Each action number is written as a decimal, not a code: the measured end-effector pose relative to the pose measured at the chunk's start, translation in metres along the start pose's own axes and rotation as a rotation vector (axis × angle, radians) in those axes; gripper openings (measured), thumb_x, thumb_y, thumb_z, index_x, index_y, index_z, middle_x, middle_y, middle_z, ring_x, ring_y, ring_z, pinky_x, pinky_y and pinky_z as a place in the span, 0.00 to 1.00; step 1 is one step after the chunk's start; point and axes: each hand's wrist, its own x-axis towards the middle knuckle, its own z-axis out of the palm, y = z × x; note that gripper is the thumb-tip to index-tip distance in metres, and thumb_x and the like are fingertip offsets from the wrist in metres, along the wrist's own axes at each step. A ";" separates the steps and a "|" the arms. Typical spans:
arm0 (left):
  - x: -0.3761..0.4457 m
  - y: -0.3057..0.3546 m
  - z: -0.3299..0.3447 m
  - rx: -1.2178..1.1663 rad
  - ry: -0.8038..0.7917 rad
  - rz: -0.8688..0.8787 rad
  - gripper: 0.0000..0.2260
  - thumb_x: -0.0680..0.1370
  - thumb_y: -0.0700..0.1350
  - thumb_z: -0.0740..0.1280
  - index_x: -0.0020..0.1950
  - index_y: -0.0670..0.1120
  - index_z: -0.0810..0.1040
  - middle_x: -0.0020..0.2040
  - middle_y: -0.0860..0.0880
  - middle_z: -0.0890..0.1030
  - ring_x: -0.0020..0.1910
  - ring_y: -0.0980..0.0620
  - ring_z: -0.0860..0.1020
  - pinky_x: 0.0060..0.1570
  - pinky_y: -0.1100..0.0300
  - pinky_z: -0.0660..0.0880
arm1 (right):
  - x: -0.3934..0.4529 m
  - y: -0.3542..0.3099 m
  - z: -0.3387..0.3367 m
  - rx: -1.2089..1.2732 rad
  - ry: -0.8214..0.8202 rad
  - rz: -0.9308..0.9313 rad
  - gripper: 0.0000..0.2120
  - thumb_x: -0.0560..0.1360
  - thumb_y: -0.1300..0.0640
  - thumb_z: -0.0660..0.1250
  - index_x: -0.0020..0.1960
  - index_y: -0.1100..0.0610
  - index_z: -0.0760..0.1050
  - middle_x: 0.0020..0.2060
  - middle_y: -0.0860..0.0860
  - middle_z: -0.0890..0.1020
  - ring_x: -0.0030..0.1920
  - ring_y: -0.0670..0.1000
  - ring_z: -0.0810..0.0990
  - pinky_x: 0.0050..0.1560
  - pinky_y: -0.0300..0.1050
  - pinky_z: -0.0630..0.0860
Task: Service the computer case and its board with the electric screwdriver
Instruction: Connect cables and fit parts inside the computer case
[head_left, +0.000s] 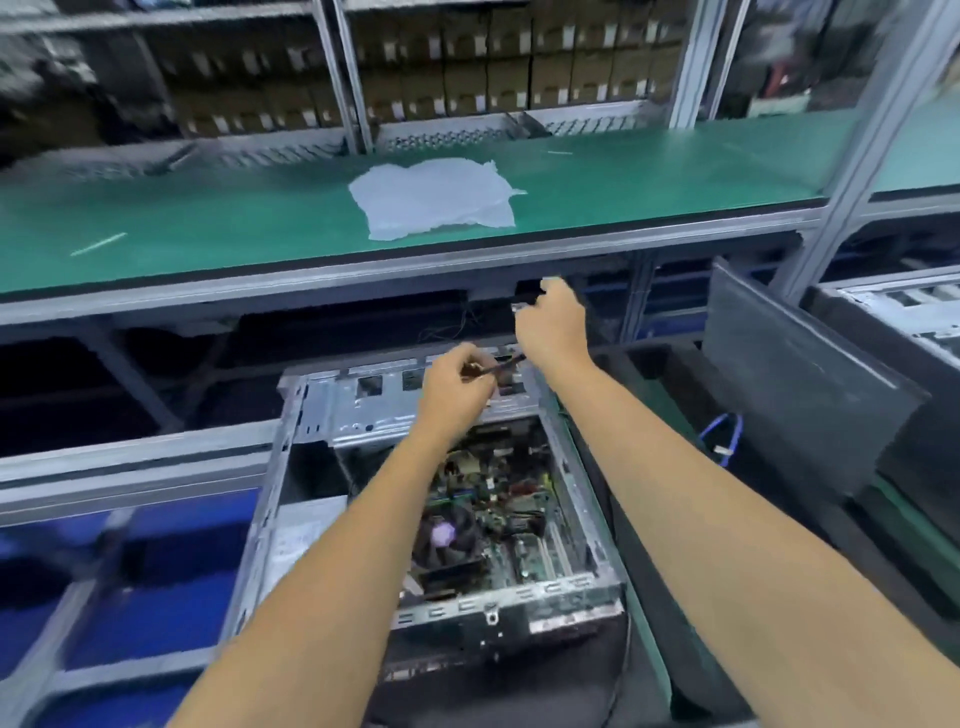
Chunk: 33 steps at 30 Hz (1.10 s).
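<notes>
An open metal computer case (332, 410) lies in front of me with its green board (498, 525) and a dark fan (447, 535) showing inside. Over the case's far end my left hand (457, 384) pinches a thin dark cable or rod (498, 366). Beyond it my right hand (553, 325) reaches under the green shelf and grips a small pale object that is blurred. I see no electric screwdriver.
A green-topped shelf (208, 228) with a crumpled clear plastic bag (436, 200) runs across above the case. A dark side panel (800, 374) leans at the right next to a blue cable (727, 436). Blue bins (171, 540) sit at the left. Another case (904, 306) stands far right.
</notes>
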 end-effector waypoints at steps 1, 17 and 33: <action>-0.007 -0.008 -0.017 -0.087 -0.031 -0.034 0.11 0.73 0.29 0.59 0.42 0.43 0.77 0.37 0.46 0.78 0.36 0.51 0.76 0.39 0.61 0.75 | -0.007 0.000 0.008 0.016 -0.059 0.057 0.23 0.79 0.67 0.60 0.74 0.64 0.64 0.67 0.61 0.73 0.47 0.53 0.78 0.40 0.45 0.75; -0.052 -0.062 -0.023 0.048 -0.076 -0.203 0.03 0.73 0.43 0.69 0.41 0.51 0.79 0.35 0.53 0.80 0.28 0.59 0.75 0.30 0.64 0.70 | -0.069 0.058 0.027 0.446 -0.397 0.238 0.13 0.76 0.73 0.60 0.49 0.62 0.81 0.42 0.57 0.84 0.35 0.48 0.79 0.35 0.36 0.74; -0.047 -0.044 0.021 -1.091 -0.063 -0.678 0.08 0.81 0.41 0.61 0.49 0.40 0.78 0.42 0.44 0.84 0.46 0.49 0.81 0.47 0.58 0.77 | -0.046 0.069 0.015 0.136 -0.273 -0.117 0.12 0.72 0.72 0.62 0.38 0.61 0.81 0.33 0.53 0.82 0.33 0.45 0.77 0.38 0.39 0.76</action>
